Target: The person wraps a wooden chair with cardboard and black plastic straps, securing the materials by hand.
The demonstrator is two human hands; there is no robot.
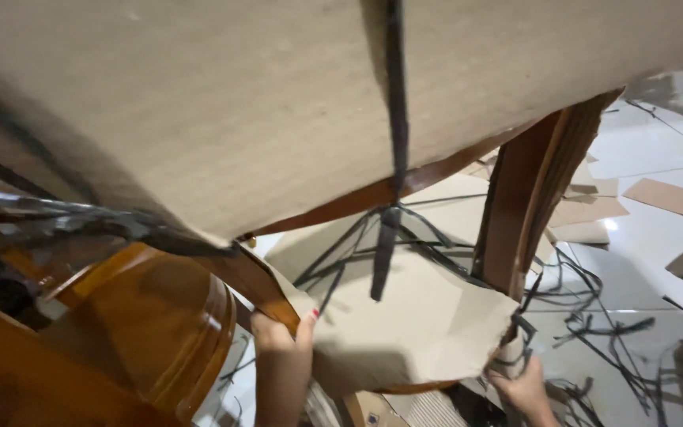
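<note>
At the bottom centre of the frame, the left hand [278,336] grasps the curved wooden chair frame [258,281] beside the cardboard wrapping [405,324]. At lower right, the right hand [523,387] seems closed on black plastic straps [515,352] at the cardboard's torn edge. Loose straps litter the white floor [642,285].

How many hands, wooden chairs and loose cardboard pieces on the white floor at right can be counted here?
Hands: 2, left hand and right hand
Wooden chairs: 2, wrapped chair and bare chair
Loose cardboard pieces on floor: at least 4
Total: 8
</note>
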